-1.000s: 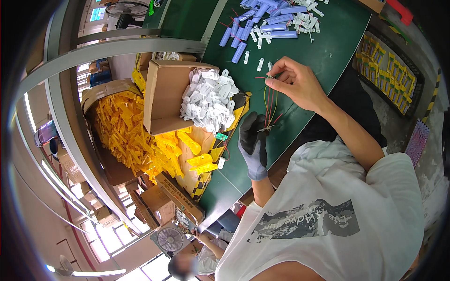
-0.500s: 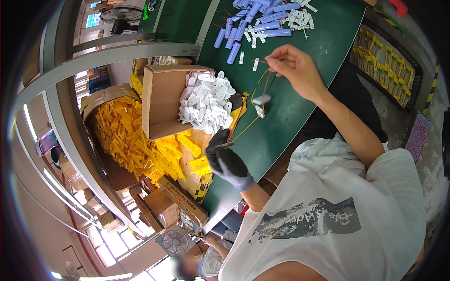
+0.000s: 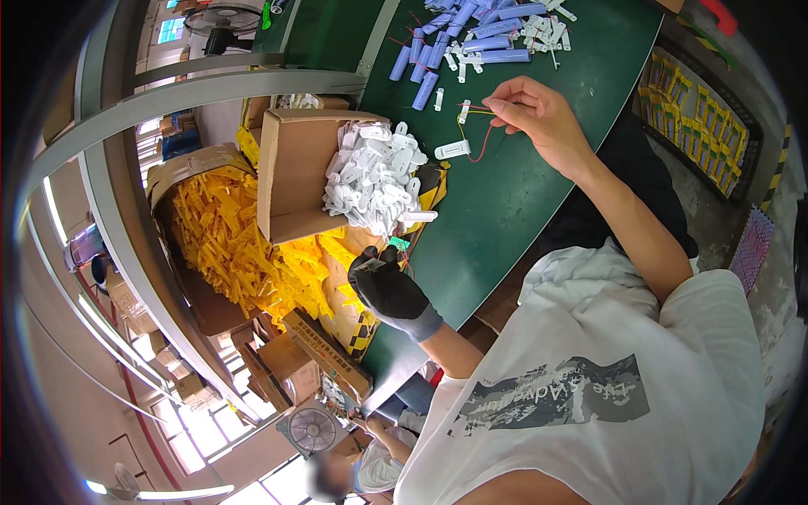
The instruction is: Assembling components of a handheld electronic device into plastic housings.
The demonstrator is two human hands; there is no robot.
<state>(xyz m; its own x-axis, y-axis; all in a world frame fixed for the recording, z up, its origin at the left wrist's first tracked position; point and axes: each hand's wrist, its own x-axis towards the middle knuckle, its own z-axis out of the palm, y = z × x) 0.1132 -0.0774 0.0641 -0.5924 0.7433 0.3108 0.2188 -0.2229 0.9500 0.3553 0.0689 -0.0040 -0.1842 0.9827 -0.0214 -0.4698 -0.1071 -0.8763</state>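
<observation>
Pinching thin wires [image 3: 482, 111], R hand [image 3: 537, 119] leaves the attached white piece [image 3: 453, 150] free — L gloved hand's [image 3: 391, 288] grip, can't quite tell.

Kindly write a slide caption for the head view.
Right hand holds thin wires above green table; gloved left hand near yellow parts.

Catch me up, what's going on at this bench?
A person's bare right hand pinches thin red and yellow wires above the green table. A white plastic piece is beside the wires; I can't tell whether it hangs or rests. The gloved left hand is near yellow plastic parts, a silvery thing at its fingers, too unclear to name. Blue cylinders lie toward the table's far end.
</observation>
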